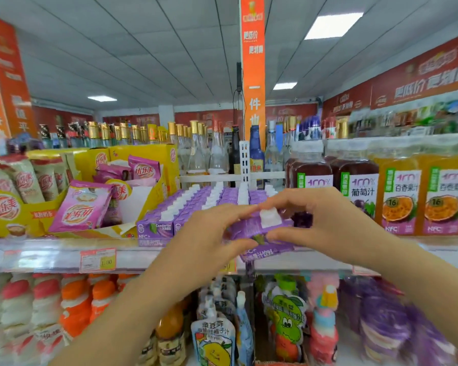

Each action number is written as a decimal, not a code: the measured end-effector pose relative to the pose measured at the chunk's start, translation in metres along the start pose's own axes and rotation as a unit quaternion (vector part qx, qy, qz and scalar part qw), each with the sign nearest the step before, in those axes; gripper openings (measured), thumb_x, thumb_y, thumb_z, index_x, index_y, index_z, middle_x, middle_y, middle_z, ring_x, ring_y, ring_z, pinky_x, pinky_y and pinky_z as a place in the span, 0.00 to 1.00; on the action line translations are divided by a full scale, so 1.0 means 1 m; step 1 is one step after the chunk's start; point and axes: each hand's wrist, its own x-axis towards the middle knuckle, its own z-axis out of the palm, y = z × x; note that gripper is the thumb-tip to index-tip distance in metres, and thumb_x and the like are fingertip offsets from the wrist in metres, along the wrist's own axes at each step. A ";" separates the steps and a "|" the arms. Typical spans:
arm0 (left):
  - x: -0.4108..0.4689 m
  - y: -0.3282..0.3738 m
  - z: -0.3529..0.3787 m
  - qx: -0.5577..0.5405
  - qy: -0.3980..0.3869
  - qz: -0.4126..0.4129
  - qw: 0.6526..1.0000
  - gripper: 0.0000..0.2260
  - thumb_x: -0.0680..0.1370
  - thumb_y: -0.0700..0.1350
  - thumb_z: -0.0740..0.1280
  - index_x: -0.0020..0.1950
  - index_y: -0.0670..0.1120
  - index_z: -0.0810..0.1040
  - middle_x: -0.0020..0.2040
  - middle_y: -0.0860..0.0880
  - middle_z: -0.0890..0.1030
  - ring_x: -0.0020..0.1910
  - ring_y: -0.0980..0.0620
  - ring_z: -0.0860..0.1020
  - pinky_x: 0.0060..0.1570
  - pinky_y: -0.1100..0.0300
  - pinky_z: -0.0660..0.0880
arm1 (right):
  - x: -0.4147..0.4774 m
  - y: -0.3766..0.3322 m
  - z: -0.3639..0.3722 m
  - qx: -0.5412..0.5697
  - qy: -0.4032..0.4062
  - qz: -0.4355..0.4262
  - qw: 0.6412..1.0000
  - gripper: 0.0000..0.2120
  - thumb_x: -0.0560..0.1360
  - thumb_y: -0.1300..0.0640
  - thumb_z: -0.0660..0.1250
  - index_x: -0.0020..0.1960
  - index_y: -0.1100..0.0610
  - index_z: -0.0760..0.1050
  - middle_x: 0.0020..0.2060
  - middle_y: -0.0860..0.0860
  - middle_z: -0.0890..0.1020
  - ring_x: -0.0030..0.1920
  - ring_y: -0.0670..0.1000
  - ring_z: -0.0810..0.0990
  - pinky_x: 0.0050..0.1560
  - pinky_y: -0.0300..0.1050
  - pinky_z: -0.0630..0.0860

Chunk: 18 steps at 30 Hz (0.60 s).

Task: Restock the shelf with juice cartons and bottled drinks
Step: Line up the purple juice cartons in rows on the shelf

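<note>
Both hands hold one purple juice carton [251,226] with a white cap at the front edge of the top shelf [50,257]. My left hand [209,233] pinches its left end between thumb and fingers. My right hand [315,215] grips its right end, fingers over the top by the cap. Behind and to the left stand rows of the same purple cartons [193,204] with white caps. To the right stand dark grape juice bottles [354,186] and orange passion fruit juice bottles [399,196].
Yellow display boxes with pink milk tea sachets [82,207] fill the shelf's left side. Glass liquor bottles [196,149] line the back behind a white divider [244,159]. Below are yoghurt drink bottles [74,305] and drink pouches [214,336]. A price tag [98,260] hangs on the shelf edge.
</note>
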 end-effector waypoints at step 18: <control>0.213 -0.103 0.027 0.150 -0.034 -0.104 0.983 0.21 0.78 0.49 0.68 0.70 0.48 0.72 0.66 0.50 0.75 0.63 0.51 0.74 0.60 0.59 0.69 | 0.079 0.070 -0.082 -0.243 0.020 0.065 0.968 0.17 0.72 0.38 0.64 0.55 0.46 0.81 0.45 0.36 0.78 0.47 0.39 0.78 0.52 0.42 0.76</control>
